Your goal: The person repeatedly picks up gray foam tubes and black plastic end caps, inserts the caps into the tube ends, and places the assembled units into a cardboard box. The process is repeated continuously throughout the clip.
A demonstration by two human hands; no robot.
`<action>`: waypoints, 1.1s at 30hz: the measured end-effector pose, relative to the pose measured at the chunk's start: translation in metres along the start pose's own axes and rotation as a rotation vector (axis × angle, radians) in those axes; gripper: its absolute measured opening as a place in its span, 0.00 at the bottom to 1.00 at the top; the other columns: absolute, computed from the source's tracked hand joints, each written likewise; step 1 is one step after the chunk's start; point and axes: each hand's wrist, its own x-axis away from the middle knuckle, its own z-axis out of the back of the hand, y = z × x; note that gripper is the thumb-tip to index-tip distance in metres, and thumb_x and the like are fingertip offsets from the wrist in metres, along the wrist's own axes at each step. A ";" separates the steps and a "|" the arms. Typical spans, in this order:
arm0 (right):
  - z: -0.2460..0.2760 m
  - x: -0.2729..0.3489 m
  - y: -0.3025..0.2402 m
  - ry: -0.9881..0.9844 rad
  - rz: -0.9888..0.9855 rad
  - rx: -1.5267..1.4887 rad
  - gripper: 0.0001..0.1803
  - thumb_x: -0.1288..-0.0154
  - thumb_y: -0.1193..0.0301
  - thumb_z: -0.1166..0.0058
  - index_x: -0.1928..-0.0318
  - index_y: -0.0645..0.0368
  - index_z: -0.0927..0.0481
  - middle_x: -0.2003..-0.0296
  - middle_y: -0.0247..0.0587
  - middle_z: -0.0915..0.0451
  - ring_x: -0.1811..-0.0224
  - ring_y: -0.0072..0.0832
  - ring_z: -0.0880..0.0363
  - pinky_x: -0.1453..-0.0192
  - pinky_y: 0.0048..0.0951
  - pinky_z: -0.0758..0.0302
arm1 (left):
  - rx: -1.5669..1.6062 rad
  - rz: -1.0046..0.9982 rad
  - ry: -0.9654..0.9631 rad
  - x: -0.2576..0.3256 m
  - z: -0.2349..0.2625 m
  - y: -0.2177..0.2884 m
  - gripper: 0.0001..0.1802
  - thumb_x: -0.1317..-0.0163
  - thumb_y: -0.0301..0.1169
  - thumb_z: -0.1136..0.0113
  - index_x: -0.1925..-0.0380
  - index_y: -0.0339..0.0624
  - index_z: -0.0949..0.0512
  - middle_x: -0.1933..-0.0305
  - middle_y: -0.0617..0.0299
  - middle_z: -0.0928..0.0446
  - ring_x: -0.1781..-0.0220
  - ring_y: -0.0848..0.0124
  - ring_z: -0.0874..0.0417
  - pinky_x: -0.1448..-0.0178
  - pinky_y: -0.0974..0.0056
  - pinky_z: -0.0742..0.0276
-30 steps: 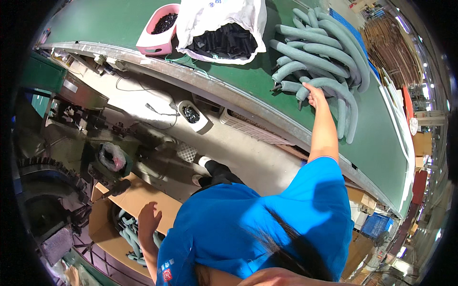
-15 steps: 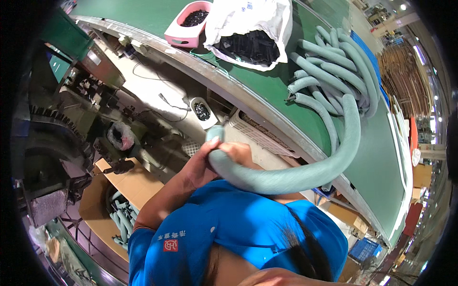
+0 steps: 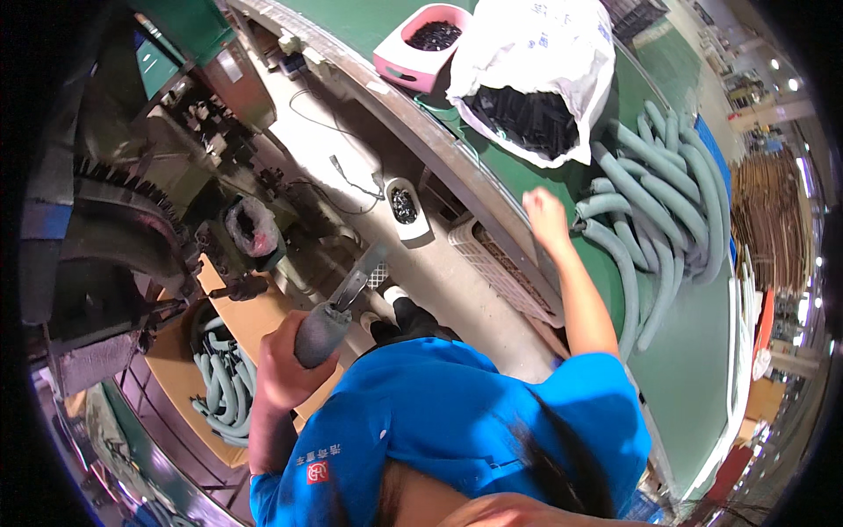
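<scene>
My left hand [image 3: 285, 364] is closed around a short foam-covered handle [image 3: 322, 336], grey-green, at the lower left. From its upper end a shiny metal piece [image 3: 356, 283] points up and right, partly blurred. My right arm reaches out to the table's edge. There my right hand [image 3: 546, 215] is closed, its fingers curled; anything in them is hidden. Just to the right of it lies a heap of long, curved grey-green foam tubes [image 3: 654, 198] on the green table [image 3: 680, 386].
A white sack [image 3: 536, 53] of black pieces and a pink tub [image 3: 413, 66] stand on the table. A cardboard box [image 3: 171, 373] with foam-covered pieces is at lower left, beside dark machinery [image 3: 123, 228]. A white tub [image 3: 408, 215] and a crate [image 3: 500, 268] sit below the table.
My hands have parted. The long foam tube they held together is no longer across my front. My left hand has moved left with the handle, my right hand up toward the heap.
</scene>
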 end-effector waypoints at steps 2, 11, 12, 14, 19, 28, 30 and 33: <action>-0.016 -0.070 -0.015 0.166 0.106 0.061 0.14 0.37 0.60 0.50 0.68 0.60 0.24 0.74 0.53 0.22 0.68 0.50 0.21 0.64 0.43 0.27 | -0.044 0.079 0.033 0.002 -0.007 -0.004 0.22 0.58 0.30 0.31 0.61 0.38 0.28 0.72 0.52 0.23 0.70 0.60 0.19 0.63 0.64 0.25; -0.077 -0.186 -0.057 -0.091 -0.057 0.555 0.16 0.44 0.64 0.47 0.59 0.61 0.19 0.61 0.54 0.19 0.55 0.47 0.19 0.52 0.44 0.23 | 0.027 0.247 0.137 0.036 -0.011 -0.023 0.25 0.58 0.33 0.33 0.58 0.38 0.27 0.70 0.51 0.22 0.67 0.60 0.19 0.59 0.62 0.25; -0.076 -0.183 -0.053 -0.058 -0.046 0.577 0.16 0.43 0.64 0.48 0.60 0.61 0.19 0.61 0.54 0.19 0.55 0.47 0.19 0.52 0.44 0.23 | 0.032 0.232 0.157 0.037 -0.014 -0.026 0.25 0.58 0.33 0.33 0.58 0.38 0.27 0.69 0.50 0.22 0.67 0.58 0.18 0.59 0.62 0.25; -0.067 -0.169 -0.063 0.056 -0.001 0.566 0.17 0.43 0.61 0.49 0.62 0.61 0.18 0.62 0.53 0.18 0.58 0.48 0.19 0.53 0.45 0.23 | 0.036 0.244 0.180 0.042 -0.016 -0.032 0.25 0.59 0.34 0.34 0.59 0.37 0.27 0.69 0.48 0.23 0.65 0.54 0.18 0.59 0.60 0.25; -0.031 -0.063 -0.131 -0.373 0.315 -0.535 0.12 0.42 0.71 0.41 0.57 0.58 0.18 0.64 0.32 0.18 0.68 0.22 0.23 0.65 0.26 0.27 | 0.069 0.153 0.172 0.039 -0.017 -0.035 0.24 0.58 0.31 0.35 0.57 0.36 0.26 0.68 0.52 0.22 0.65 0.65 0.19 0.57 0.63 0.25; -0.038 0.084 -0.209 -1.404 0.078 -1.556 0.22 0.41 0.53 0.40 0.68 0.61 0.24 0.77 0.28 0.34 0.82 0.13 0.43 0.79 0.17 0.50 | 0.021 -0.060 0.203 0.046 -0.003 -0.040 0.25 0.65 0.29 0.37 0.60 0.39 0.26 0.72 0.49 0.24 0.69 0.52 0.20 0.65 0.59 0.25; -0.040 0.094 -0.219 -1.180 0.137 -1.410 0.17 0.34 0.57 0.47 0.63 0.61 0.24 0.79 0.25 0.37 0.82 0.12 0.44 0.79 0.17 0.51 | 0.008 -0.067 0.229 0.052 -0.003 -0.042 0.25 0.66 0.28 0.37 0.60 0.39 0.26 0.72 0.49 0.23 0.69 0.52 0.20 0.64 0.59 0.25; -0.043 0.102 -0.229 -1.251 0.076 -1.438 0.16 0.31 0.62 0.52 0.53 0.60 0.24 0.80 0.24 0.36 0.81 0.11 0.44 0.79 0.16 0.50 | 0.011 -0.068 0.292 0.061 -0.004 -0.044 0.25 0.67 0.27 0.37 0.61 0.38 0.26 0.72 0.50 0.23 0.69 0.53 0.19 0.64 0.59 0.25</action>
